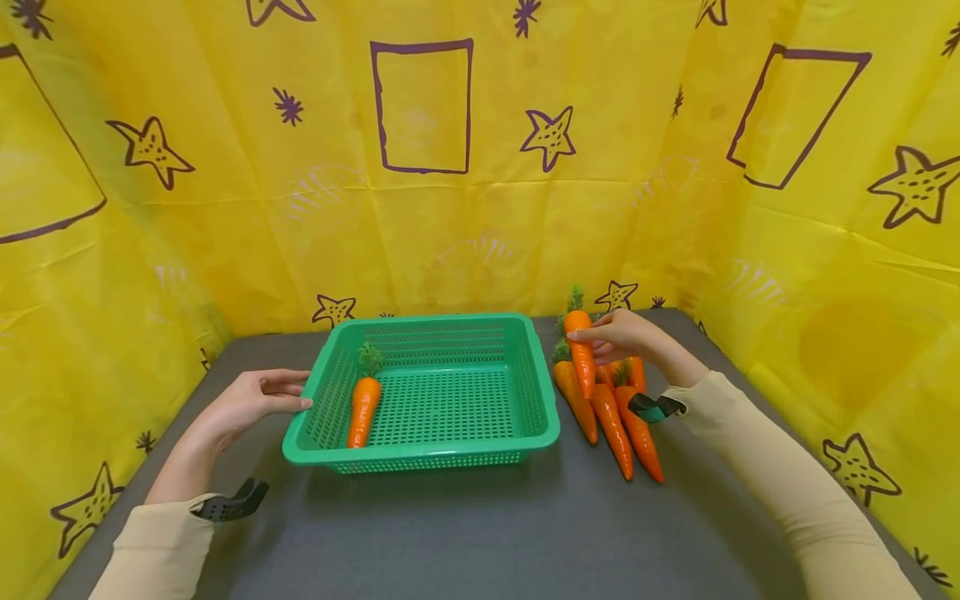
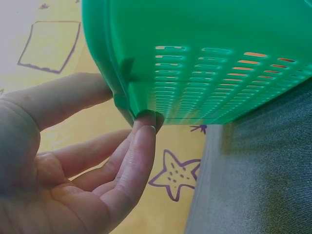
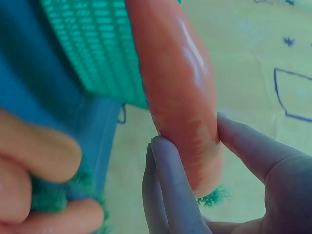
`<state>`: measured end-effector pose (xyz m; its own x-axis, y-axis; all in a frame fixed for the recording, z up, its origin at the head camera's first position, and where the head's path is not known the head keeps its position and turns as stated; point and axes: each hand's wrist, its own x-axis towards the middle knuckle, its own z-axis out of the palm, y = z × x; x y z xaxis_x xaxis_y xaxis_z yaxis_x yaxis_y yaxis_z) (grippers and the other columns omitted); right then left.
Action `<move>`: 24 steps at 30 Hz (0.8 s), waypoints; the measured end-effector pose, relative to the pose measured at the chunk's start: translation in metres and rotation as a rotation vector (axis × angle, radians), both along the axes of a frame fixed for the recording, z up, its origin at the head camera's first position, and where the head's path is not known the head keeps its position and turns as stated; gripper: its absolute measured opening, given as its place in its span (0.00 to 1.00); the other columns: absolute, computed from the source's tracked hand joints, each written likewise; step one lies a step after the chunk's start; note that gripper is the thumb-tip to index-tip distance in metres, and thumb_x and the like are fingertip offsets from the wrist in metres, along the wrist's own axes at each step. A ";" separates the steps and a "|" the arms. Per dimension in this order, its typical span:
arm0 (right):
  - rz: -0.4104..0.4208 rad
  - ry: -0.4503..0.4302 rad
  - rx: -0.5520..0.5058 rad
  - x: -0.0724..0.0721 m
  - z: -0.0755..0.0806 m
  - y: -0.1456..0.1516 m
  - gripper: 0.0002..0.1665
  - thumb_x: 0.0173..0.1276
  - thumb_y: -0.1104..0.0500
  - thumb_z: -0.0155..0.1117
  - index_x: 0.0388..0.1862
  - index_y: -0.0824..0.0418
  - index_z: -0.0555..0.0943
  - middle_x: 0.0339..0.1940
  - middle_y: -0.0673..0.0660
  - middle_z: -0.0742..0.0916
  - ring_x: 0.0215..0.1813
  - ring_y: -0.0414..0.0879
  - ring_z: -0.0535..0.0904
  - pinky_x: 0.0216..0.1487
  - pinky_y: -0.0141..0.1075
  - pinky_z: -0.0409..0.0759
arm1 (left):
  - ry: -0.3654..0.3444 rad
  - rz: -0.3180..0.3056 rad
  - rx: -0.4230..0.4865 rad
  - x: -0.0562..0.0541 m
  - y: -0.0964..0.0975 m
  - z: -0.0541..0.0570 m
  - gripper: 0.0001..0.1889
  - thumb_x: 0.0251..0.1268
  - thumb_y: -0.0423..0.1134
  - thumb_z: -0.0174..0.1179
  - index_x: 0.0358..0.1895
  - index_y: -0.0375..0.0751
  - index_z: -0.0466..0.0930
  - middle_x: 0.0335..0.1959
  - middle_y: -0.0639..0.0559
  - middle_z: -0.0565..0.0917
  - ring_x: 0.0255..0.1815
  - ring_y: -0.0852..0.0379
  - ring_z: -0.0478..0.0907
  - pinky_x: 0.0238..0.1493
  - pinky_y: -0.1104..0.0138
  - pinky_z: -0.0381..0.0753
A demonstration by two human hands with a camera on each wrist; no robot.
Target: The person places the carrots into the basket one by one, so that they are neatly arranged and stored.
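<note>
The basket (image 1: 427, 452) looked like smooth, glossy plastic; carrots (image 1: 612, 429) right of it were slick and shiny, the tabletop (image 1: 450, 533) under it matt, the curtain (image 1: 480, 212) behind it creased cloth.

Both arms reach forward, the left arm (image 1: 161, 533) and right arm (image 1: 780, 475) slanting up from the lower corners. The left hand (image 1: 251, 404) points inward, thumb and fingers bent in a light pinch. The right hand (image 1: 630, 335) pinches too, thumb opposing the fingertips (image 3: 168, 151).
</note>
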<state>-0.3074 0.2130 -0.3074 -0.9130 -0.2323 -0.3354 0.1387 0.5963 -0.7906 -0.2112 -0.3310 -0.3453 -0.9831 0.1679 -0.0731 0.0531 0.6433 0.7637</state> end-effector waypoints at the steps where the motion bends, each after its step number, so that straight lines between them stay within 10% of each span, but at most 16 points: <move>1: 0.008 0.003 0.000 -0.001 0.001 -0.004 0.44 0.62 0.44 0.66 0.65 0.73 0.65 0.54 0.67 0.80 0.39 0.45 0.85 0.47 0.40 0.83 | 0.000 0.000 -0.001 0.000 0.000 0.000 0.35 0.58 0.48 0.66 0.66 0.32 0.67 0.52 0.37 0.81 0.51 0.52 0.78 0.58 0.46 0.72; 24: 0.159 -0.028 -0.062 -0.008 0.019 -0.109 0.30 0.62 0.49 0.67 0.56 0.68 0.76 0.45 0.65 0.85 0.39 0.47 0.86 0.50 0.45 0.82 | -0.013 0.004 0.010 0.001 0.002 0.001 0.35 0.59 0.47 0.65 0.66 0.31 0.66 0.53 0.36 0.80 0.52 0.50 0.78 0.57 0.46 0.73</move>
<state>-0.3153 0.1044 -0.2884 -0.8538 -0.3936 -0.3407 0.0692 0.5629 -0.8236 -0.2101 -0.3285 -0.3442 -0.9828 0.1645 -0.0842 0.0404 0.6358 0.7708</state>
